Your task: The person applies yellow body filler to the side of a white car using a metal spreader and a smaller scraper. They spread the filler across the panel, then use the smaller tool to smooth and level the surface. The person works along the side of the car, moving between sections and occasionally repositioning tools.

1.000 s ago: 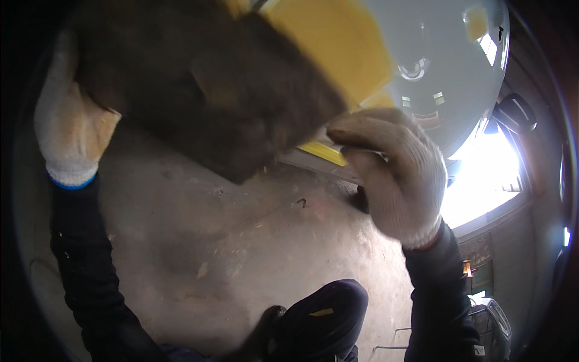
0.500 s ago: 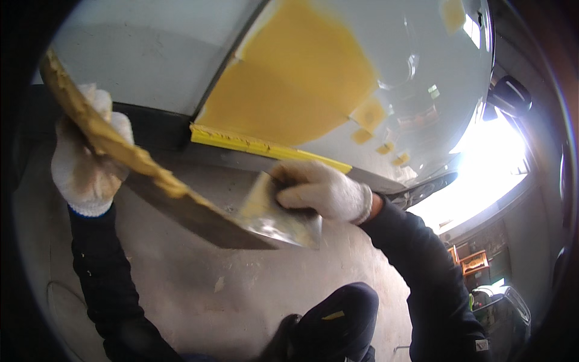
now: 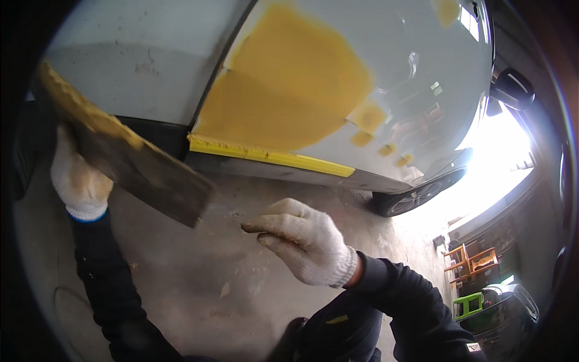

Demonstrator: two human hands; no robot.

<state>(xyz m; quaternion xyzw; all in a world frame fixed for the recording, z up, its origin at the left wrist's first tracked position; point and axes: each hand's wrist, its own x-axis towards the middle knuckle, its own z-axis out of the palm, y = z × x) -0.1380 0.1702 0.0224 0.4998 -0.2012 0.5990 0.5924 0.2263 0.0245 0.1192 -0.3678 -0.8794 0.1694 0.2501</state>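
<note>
Car body panel [image 3: 151, 66], pale grey, fills the upper view; large yellow filler patch [image 3: 289, 84] on it, yellow tape strip [image 3: 271, 155] along its lower edge. Concrete floor [image 3: 199, 271] below. My left hand [image 3: 78, 181], gloved, is clenched around a dark mixing board [image 3: 139, 169], edge crusted yellow, held just below the panel. My right hand [image 3: 301, 238], gloved, is loosely curled; whether it pinches anything I cannot tell. Judgement: keep board level, load evenly. Versus half a second ago: right hand has left the board, and the spreader blade is gone from view.
</note>
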